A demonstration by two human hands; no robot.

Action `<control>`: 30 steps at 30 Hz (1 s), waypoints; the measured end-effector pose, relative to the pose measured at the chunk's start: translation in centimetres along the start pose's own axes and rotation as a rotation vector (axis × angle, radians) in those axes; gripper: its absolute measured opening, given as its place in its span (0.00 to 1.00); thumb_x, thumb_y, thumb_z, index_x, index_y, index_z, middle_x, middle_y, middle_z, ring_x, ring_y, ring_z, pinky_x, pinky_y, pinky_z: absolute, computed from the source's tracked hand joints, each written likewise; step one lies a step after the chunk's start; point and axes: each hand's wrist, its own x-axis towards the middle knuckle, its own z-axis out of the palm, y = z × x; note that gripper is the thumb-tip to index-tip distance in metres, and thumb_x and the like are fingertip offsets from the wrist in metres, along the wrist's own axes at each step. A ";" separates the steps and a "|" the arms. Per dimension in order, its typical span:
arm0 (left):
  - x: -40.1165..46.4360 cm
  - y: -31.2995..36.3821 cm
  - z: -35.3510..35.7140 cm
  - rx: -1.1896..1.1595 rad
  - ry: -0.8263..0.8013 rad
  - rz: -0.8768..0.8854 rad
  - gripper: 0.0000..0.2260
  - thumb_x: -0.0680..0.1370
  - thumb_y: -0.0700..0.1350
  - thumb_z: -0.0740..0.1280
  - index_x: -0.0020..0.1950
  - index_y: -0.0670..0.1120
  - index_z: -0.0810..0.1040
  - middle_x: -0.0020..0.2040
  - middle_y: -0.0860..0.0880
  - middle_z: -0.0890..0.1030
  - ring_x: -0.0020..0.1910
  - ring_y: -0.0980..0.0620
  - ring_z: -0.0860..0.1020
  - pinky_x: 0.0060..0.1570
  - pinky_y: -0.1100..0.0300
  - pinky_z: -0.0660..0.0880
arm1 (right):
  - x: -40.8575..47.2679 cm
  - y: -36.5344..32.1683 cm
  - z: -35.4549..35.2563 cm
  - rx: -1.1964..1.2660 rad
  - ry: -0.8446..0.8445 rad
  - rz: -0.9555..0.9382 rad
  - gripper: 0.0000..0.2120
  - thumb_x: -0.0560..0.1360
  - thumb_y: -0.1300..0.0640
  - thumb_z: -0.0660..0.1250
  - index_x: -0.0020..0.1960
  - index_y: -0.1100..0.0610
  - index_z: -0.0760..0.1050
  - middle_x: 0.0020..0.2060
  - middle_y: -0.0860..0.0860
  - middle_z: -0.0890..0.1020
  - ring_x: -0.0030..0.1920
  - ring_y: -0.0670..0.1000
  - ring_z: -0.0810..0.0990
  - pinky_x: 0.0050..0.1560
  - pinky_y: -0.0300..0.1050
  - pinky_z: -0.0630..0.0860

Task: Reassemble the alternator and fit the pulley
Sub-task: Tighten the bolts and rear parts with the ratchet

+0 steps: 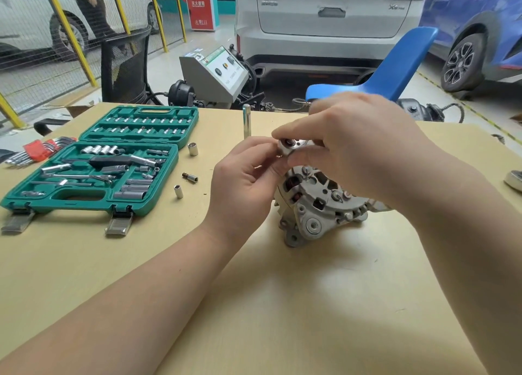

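**Both hands on a small metal part above the alternator**

The left hand point(248, 177) had its fingers curled, with thumb and fingertips pinching a small round metal part point(288, 146) at its near side. The right hand point(353, 148) reached over from the other side, fingers bent down around the same part, the forefinger stretched across its top. Whether this part was the pulley or a nut could not be told, since the fingers hid most of it.

Directly beneath the hands, the alternator point(316, 205) lay on the tan table point(282, 304), its vented housing and mounting lug facing the camera. The part was held just above its upper end; whether the two touched could not be seen.

Behind the hands a tall socket point(247, 122) stood upright. To the left, three loose sockets and bits point(186, 171) lay on the table beside an open green tool case point(93, 160). A set of hex keys in a red holder point(36, 150) lay at the far left edge. A shiny metal piece point(514, 179) sat at the right edge, well apart.
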 end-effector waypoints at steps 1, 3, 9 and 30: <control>0.0 0.0 0.0 0.000 0.002 0.001 0.04 0.83 0.39 0.74 0.54 0.40 0.88 0.51 0.52 0.85 0.50 0.53 0.82 0.51 0.69 0.73 | 0.0 0.0 0.1 0.008 -0.019 0.019 0.13 0.80 0.40 0.69 0.63 0.37 0.80 0.45 0.45 0.82 0.49 0.54 0.77 0.49 0.52 0.78; -0.1 0.0 0.0 -0.004 0.002 -0.001 0.05 0.84 0.40 0.73 0.55 0.40 0.88 0.52 0.53 0.85 0.51 0.55 0.82 0.51 0.68 0.74 | 0.0 -0.1 0.3 0.036 -0.046 0.028 0.13 0.80 0.40 0.68 0.62 0.40 0.81 0.45 0.46 0.84 0.49 0.55 0.78 0.49 0.53 0.78; -0.3 0.0 0.0 -0.007 -0.029 -0.014 0.07 0.82 0.38 0.69 0.50 0.41 0.87 0.47 0.55 0.82 0.47 0.64 0.78 0.48 0.71 0.71 | 0.4 -1.4 0.5 0.250 -0.050 0.024 0.10 0.79 0.42 0.66 0.54 0.41 0.84 0.45 0.46 0.81 0.51 0.52 0.77 0.52 0.52 0.76; -0.3 -0.3 0.3 -0.280 0.040 -0.158 0.04 0.76 0.52 0.77 0.49 0.54 0.88 0.44 0.55 0.86 0.43 0.54 0.84 0.49 0.49 0.84 | 3.1 -2.2 -0.7 -0.139 -0.142 0.185 0.10 0.75 0.45 0.71 0.42 0.51 0.79 0.36 0.51 0.77 0.35 0.54 0.79 0.30 0.43 0.70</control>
